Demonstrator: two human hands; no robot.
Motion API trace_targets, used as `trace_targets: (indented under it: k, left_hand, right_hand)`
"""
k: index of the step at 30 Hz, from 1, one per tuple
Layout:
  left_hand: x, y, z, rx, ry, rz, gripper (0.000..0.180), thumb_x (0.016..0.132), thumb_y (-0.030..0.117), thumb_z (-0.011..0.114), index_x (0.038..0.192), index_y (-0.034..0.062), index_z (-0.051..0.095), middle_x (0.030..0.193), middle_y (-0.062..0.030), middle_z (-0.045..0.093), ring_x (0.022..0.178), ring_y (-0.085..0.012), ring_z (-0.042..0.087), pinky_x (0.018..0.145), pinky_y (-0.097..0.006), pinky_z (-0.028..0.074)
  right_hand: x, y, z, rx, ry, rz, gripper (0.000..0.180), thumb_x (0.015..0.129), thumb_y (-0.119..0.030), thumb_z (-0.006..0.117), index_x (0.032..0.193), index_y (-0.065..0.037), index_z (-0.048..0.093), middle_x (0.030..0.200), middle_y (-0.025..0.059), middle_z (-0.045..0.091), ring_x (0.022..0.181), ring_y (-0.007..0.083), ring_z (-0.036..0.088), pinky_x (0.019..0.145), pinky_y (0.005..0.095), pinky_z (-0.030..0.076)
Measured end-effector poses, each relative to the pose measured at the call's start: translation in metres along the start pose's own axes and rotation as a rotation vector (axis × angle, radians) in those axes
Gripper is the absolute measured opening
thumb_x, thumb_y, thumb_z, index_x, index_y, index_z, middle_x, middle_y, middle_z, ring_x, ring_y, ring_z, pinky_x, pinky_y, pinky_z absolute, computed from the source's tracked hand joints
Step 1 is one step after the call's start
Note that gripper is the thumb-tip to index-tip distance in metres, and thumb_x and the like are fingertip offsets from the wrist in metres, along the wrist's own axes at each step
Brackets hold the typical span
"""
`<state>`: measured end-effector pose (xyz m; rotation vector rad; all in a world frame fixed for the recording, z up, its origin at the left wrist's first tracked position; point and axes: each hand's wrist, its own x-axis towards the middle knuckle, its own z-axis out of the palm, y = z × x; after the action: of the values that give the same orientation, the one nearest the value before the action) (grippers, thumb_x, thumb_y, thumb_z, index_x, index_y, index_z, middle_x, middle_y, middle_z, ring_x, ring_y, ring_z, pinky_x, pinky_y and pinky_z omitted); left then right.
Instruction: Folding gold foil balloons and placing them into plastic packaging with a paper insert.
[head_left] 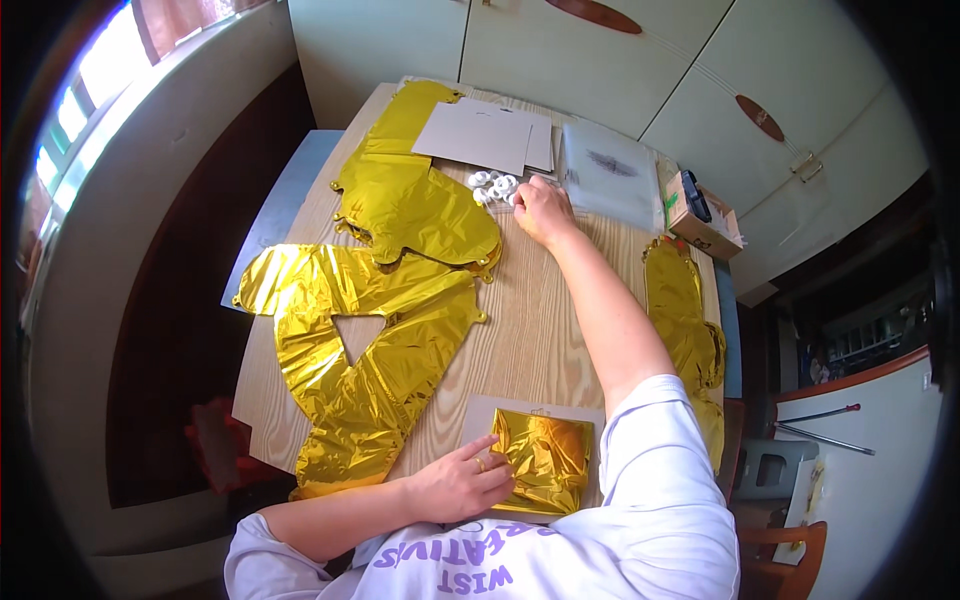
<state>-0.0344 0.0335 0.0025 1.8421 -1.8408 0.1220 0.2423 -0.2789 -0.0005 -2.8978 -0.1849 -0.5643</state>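
Observation:
My left hand (pixel 465 482) rests with its fingers stretched out on the left edge of a folded gold foil balloon (pixel 550 460). This square of foil lies on a grey card (pixel 478 416) at the table's near edge, and my left hand wears a ring. My right hand (pixel 545 210) reaches to the far side of the table, beside a small heap of white rolls (pixel 492 187). Its fingers are curled together at the right edge of the heap. Whatever lies between those fingertips is hidden.
Flat gold foil balloons (pixel 340 340) spread over the table's left side, with another foil piece (pixel 683 310) on the right. At the back lie white cards (pixel 472 135), clear plastic bags (pixel 610 175) and a small wooden box (pixel 705 220) holding a dark object.

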Motion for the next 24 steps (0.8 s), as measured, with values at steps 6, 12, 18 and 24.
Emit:
trace_targets:
  k: [6,12,18,24]
  left_hand:
    - [0.001,0.000,0.003,0.040,-0.008,0.015,0.033,0.081,0.021,0.063,0.109,0.0068,0.070,0.112,-0.0070,0.064,0.112,-0.0223,0.063,0.116,-0.052,0.040]
    - [-0.004,-0.001,0.007,0.105,-0.010,0.038,0.036,0.075,0.023,0.069,0.108,0.0095,0.071,0.114,-0.0079,0.068,0.112,-0.0216,0.066,0.117,-0.058,0.037]
    - [0.001,-0.002,0.009,-0.080,0.112,-0.052,0.030,0.078,0.013,0.071,0.108,0.0088,0.071,0.110,-0.0081,0.072,0.107,-0.0230,0.070,0.114,-0.055,0.039]
    - [0.011,-0.005,-0.011,-0.170,0.075,-0.186,0.030,0.079,0.005,0.071,0.109,0.0078,0.072,0.102,-0.0080,0.074,0.098,-0.0241,0.072,0.114,-0.055,0.040]
  right_hand:
    - [-0.060,0.008,-0.046,0.558,0.069,0.124,0.012,0.085,-0.015,0.073,0.091,-0.005,0.069,0.088,0.0042,0.066,0.076,0.0179,0.066,0.069,0.0330,0.053]
    - [-0.237,-0.078,-0.203,0.935,-0.342,0.245,0.007,0.087,-0.002,0.068,0.094,-0.001,0.068,0.088,0.0003,0.067,0.077,0.0079,0.061,0.072,0.0265,0.052]
    - [-0.395,-0.147,-0.236,0.787,0.020,0.337,0.016,0.079,0.007,0.067,0.093,-0.002,0.067,0.095,0.0101,0.071,0.086,0.0205,0.070,0.078,0.0305,0.056]
    - [-0.423,-0.193,-0.180,0.396,0.217,0.063,0.024,0.076,0.003,0.074,0.098,-0.004,0.066,0.097,0.0101,0.068,0.083,0.0293,0.067,0.075,0.0392,0.053]
